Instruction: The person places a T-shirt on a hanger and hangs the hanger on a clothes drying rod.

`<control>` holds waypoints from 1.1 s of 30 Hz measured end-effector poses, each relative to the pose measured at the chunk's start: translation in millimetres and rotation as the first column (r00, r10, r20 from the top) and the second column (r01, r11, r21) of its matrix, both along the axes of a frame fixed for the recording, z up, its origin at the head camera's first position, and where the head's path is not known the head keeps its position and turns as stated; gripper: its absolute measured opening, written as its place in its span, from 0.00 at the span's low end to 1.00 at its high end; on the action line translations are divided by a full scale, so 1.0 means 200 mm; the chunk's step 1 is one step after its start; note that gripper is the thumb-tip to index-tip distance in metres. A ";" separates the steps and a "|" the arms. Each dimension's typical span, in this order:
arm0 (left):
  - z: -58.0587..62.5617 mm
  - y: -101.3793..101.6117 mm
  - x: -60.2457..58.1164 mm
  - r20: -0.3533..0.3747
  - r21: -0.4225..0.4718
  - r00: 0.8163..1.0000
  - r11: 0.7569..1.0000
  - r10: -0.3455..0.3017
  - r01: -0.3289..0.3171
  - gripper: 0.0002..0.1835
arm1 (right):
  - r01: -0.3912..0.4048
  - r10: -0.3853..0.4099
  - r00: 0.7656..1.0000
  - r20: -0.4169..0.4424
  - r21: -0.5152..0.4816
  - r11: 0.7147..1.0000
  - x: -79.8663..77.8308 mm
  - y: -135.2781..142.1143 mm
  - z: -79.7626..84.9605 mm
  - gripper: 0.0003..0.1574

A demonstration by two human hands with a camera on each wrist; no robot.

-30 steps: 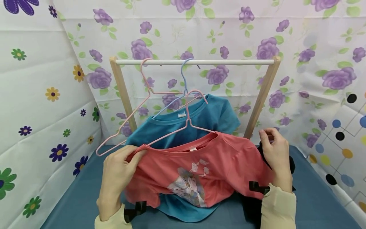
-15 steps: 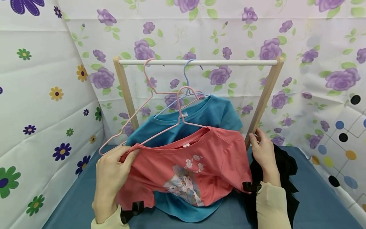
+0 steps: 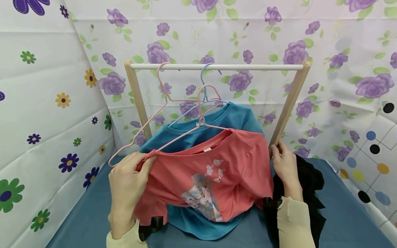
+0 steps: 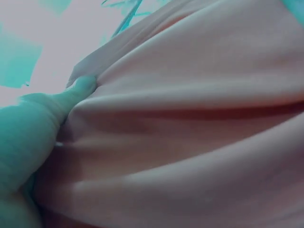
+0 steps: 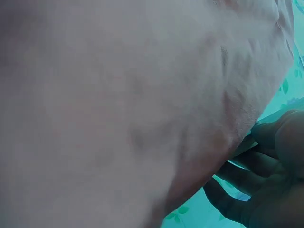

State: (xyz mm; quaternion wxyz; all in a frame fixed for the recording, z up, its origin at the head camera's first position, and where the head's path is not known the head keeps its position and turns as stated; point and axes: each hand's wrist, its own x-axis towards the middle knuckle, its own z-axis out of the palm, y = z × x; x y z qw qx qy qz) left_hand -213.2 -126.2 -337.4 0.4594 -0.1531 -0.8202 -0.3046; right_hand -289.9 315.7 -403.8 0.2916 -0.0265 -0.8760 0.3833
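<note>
My left hand (image 3: 128,182) pinches the shoulder of a coral-red T-shirt (image 3: 198,172), thumb in front; the left wrist view shows the thumb (image 4: 85,88) pressed on the folded cloth. A pink hanger (image 3: 200,122) sits inside that shirt's neck, its hook free in front of the rack's rail. My right hand (image 3: 285,167) grips the lower part of the wooden right post (image 3: 286,110) of the clothes rack. In the right wrist view, its fingers (image 5: 237,178) curl beside the post, partly hidden by the shirt's sleeve. Behind hangs a blue T-shirt (image 3: 245,117) on a blue hanger (image 3: 204,82).
An unfilled pink hanger (image 3: 161,82) hangs on the white rail (image 3: 248,67), left of the blue one. Black cloth (image 3: 310,193) lies heaped at the right on the blue table cover (image 3: 347,220). Floral sheets (image 3: 192,31) stand behind and at the sides.
My right hand has moved left and forward from mid-air onto the rack's right post. The red T-shirt and its hanger, held by my left hand, dipped left and then rose slightly.
</note>
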 end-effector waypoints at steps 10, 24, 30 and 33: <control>0.07 0.12 -0.05 -0.025 0.058 0.999 0.998 0.034 -0.032 0.11 | 0.025 -0.025 0.999 -0.021 0.028 0.999 0.00 0.01 -0.01 0.24; 0.29 0.23 -0.20 -0.054 0.068 0.995 0.994 0.085 -0.081 0.16 | 0.005 -0.005 1.000 -0.011 0.026 1.000 0.00 0.02 -0.01 0.26; 0.32 0.28 -0.23 -0.058 0.042 0.993 0.994 0.107 -0.105 0.16 | 0.003 -0.001 0.998 -0.056 0.033 0.999 -0.01 0.02 -0.02 0.23; 0.30 0.30 -0.24 -0.060 0.029 0.992 0.994 0.111 -0.110 0.16 | 0.002 0.000 0.998 -0.064 0.041 0.999 -0.02 0.02 -0.02 0.22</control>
